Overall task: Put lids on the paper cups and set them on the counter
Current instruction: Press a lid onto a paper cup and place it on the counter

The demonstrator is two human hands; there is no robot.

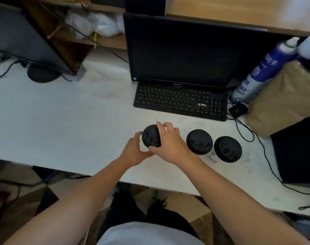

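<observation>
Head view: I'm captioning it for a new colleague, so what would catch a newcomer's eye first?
The hands meet over the white counter, where the left hand and right hand grip the first lidded cup, its lid black. Right of them stand a second lidded cup and a third lidded cup, side by side. Behind sit a dark monitor and black keyboard.
</observation>
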